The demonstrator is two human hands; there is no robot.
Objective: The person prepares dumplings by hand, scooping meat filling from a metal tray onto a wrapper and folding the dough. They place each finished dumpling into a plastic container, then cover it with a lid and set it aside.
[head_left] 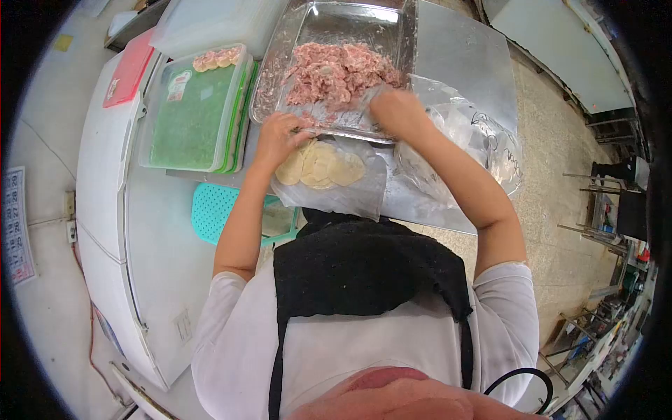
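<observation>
A steel tray [409, 42] holds a mound of pinkish minced meat [336, 73]. My right hand [397, 112] is over the tray's near right corner, closed and smeared by motion; a pale blurred shape lies by its fingertips. My left hand [280, 138] is at the tray's near left rim with curled fingers, a bit of meat beside the fingertips. What it holds, if anything, I cannot make out. Just beside it, overlapping round dough wrappers [322, 166] lie on a plastic sheet [367, 185] at the table's front edge.
Stacked green-and-clear containers [192, 119] stand left of the tray, the top one with several pale pink pieces [217, 59] in a row. A clear plastic bag [462, 143] lies on the steel table [469, 49]. Below is a turquoise stool [212, 212]; a white freezer [105, 182] stands left.
</observation>
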